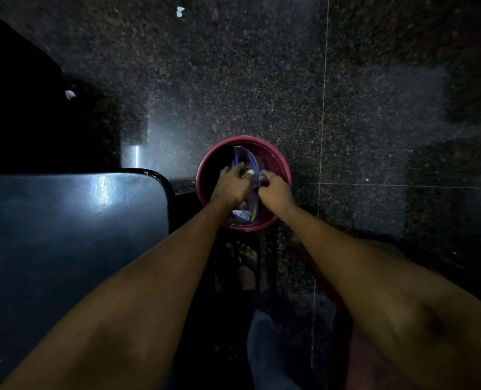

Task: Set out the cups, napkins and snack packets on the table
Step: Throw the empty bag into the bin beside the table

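A red bucket stands on the dark speckled floor, just right of the table corner. Inside it a clear plastic bag with blue edges stands upright; its contents are too dim to make out. My left hand reaches into the bucket and grips the bag's left side. My right hand pinches the bag's right edge at the bucket's middle. The dark glossy table lies at the lower left, with a light glare on its top.
Two small white scraps lie on the floor at the upper left. My sandalled foot shows below the bucket. A dark red seat edge runs at the lower right. A black wall or cabinet fills the far left.
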